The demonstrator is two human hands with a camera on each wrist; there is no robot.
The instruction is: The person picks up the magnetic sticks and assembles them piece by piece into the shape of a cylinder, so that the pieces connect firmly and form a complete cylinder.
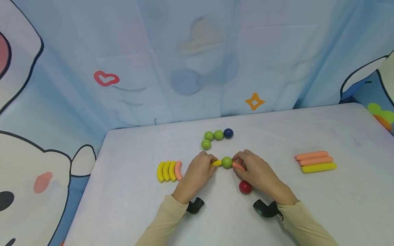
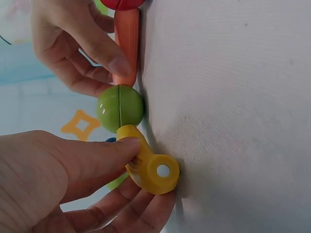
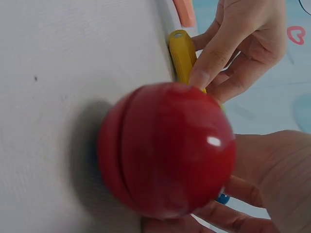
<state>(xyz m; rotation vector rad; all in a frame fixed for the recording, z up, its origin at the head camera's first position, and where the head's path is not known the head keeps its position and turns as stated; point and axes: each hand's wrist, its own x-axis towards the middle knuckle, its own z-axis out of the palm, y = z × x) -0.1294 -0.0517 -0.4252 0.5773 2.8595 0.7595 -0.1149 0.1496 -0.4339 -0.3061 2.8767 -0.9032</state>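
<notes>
Between my two hands sits a glossy green ball (image 1: pixel 227 162). My left hand (image 1: pixel 198 171) pinches a short yellow piece (image 2: pixel 153 170), with thumb on one side and fingers beneath; its near end shows a round white spot. The other end of that piece meets the green ball. On the ball's opposite side, an orange rod (image 2: pixel 127 46) reaches it, and my right hand (image 1: pixel 254 171) pinches this rod between thumb and fingers. A red ball (image 1: pixel 245 187) is by the right hand's near side; it looms large in the right wrist view, hiding part of that hand.
Three yellow curved pieces (image 1: pixel 166 171) and one orange curved piece (image 1: pixel 178 170) lie left of my left hand. Farther back are three green balls (image 1: pixel 209 136) and a dark blue ball (image 1: pixel 228 133). At right lie two orange sticks (image 1: pixel 315 160) beside a yellow stick (image 1: pixel 318 167).
</notes>
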